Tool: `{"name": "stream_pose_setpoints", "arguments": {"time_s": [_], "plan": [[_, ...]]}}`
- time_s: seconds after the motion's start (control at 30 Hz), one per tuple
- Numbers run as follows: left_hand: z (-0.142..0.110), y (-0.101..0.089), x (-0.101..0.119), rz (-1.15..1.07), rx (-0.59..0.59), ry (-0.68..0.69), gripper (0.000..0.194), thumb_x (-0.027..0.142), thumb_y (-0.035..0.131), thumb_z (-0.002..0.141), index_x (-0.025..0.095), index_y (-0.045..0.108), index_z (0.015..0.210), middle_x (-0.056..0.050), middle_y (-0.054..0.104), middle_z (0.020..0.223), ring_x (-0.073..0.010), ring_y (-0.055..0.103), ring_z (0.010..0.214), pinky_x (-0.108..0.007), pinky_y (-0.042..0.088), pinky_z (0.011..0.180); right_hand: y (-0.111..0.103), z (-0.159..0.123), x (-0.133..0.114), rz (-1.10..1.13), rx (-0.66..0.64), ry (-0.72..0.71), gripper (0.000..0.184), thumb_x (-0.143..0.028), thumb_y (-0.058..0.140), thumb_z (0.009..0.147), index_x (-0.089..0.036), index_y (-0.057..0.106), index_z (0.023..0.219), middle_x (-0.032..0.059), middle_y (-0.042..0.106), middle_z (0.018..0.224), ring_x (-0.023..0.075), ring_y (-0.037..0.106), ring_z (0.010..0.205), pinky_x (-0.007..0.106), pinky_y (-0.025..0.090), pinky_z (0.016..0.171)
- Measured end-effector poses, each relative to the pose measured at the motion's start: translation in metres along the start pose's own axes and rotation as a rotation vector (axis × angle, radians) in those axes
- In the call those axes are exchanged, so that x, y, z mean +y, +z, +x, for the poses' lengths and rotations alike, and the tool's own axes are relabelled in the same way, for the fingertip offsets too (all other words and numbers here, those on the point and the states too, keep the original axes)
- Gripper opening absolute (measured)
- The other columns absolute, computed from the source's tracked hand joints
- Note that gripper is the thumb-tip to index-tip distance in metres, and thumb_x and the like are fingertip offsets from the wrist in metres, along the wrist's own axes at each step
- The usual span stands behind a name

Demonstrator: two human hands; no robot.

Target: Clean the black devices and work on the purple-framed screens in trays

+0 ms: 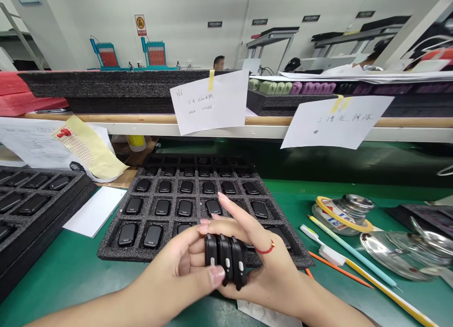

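Three black smartwatch bodies (225, 261) are held side by side in a stack, their edges with pale side buttons facing me. My left hand (187, 265) grips the stack from the left, its thumb near the lower edge of the leftmost body. From the right, my right hand (265, 261) closes around the same bodies, its index finger stretched up and away. Just behind the hands lies a dark foam tray (122, 221) whose compartments hold more watch bodies, such as one at the front left (127, 234). My hands hide part of its front row.
At left stands another foam tray (71, 197) with watch bodies, beside white paper (95, 211). To the right lie a toothbrush (332, 254), a light-blue pen-like tool (368, 258), an orange stick (345, 270) and glass bottles (348, 213). A shelf edge (141, 125) crosses behind.
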State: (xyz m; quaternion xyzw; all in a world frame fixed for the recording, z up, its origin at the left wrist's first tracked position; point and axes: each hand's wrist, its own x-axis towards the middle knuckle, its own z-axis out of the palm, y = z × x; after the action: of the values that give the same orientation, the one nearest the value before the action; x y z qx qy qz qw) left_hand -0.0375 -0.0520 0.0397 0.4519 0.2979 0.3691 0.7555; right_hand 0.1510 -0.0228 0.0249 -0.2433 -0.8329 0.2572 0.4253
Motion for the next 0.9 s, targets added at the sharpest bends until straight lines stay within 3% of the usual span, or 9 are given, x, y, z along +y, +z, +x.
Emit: {"name": "stream_pose_setpoints", "arguments": {"time_s": [0.17,0.33,0.5,0.67,0.9], "plan": [[0.005,0.003,0.006,0.094,0.081,-0.048,0.053,0.055,0.076,0.082,0.017,0.067,0.118,-0.008,0.075,0.102,-0.0133,0.066,0.082,-0.023,0.052,0.075,0.006,0.002,0.001,0.016,0.034,0.001,0.105,-0.022,0.080,0.077,-0.023,0.014,0.159,0.0058,0.075,0.116,0.0234,0.071,0.113,0.039,0.049,0.111],[0.007,0.003,0.002,0.145,0.123,-0.049,0.057,0.059,0.075,0.080,0.016,0.065,0.116,-0.007,0.074,0.096,-0.0126,0.064,0.078,-0.019,0.047,0.064,0.009,0.001,0.003,0.049,0.046,0.026,0.106,-0.019,0.082,0.075,-0.025,0.017,0.158,0.0037,0.075,0.115,0.0225,0.070,0.116,0.037,0.049,0.111],[0.007,0.000,-0.006,0.104,0.139,-0.078,0.059,0.054,0.080,0.078,0.016,0.063,0.119,-0.010,0.073,0.101,-0.0216,0.069,0.092,-0.031,0.055,0.080,0.011,0.000,0.004,0.093,0.031,0.015,0.111,-0.022,0.086,0.072,-0.023,0.018,0.158,0.0081,0.073,0.122,0.0253,0.068,0.119,0.038,0.049,0.112],[0.007,0.002,-0.009,0.131,0.192,-0.046,0.050,0.050,0.082,0.076,0.017,0.066,0.111,-0.009,0.072,0.105,-0.0268,0.067,0.106,-0.038,0.053,0.094,0.013,0.002,0.001,0.087,0.014,-0.003,0.099,-0.017,0.078,0.078,-0.021,0.019,0.158,0.0116,0.066,0.137,0.0232,0.068,0.120,0.036,0.050,0.111],[0.010,0.003,-0.005,0.167,0.030,0.037,0.038,0.035,0.083,0.076,0.019,0.069,0.108,-0.007,0.073,0.108,-0.0252,0.067,0.104,-0.035,0.054,0.091,0.010,0.000,-0.002,0.020,-0.016,-0.103,0.094,-0.022,0.069,0.090,-0.025,0.007,0.161,0.0068,0.073,0.125,0.0233,0.067,0.121,0.041,0.049,0.112]]}}
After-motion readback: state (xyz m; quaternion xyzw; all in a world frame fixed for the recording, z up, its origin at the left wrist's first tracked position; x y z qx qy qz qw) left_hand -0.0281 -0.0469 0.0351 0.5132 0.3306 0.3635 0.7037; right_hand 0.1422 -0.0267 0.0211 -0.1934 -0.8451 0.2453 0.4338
